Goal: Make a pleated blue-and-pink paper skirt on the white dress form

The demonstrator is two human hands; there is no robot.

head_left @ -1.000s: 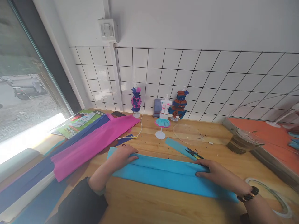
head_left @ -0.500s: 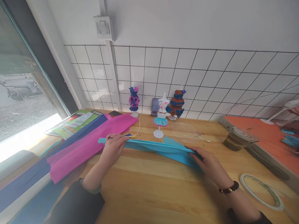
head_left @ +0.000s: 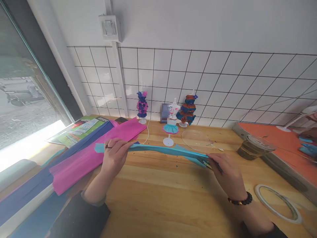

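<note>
A folded light-blue strip of crepe paper point(head_left: 160, 149) stretches across between my hands, slightly bowed, above the wooden table. My left hand point(head_left: 114, 157) is closed on its left end, and a short tail of the strip sticks out past the fingers over the pink paper. At the other end, my right hand point(head_left: 226, 170) pinches the strip between thumb and fingers. More light-blue paper shows under the strip near that hand. A thin dark tool point(head_left: 206, 164) is partly visible by the right fingertips; its kind and whether I hold it cannot be made out.
Behind the strip stands a small white dress form point(head_left: 168, 141) with a light-blue skirt. Two other dressed forms, one purple and pink point(head_left: 142, 107), one brown and blue point(head_left: 187, 110), are by the wall. Pink paper point(head_left: 74, 168) lies left; a lidded cup point(head_left: 252, 148) and tape roll point(head_left: 294, 216) right.
My left hand has shifted slightly left and up, and my right hand slightly right. The strip now looks narrower and straighter, with less loose blue paper hanging by the right hand.
</note>
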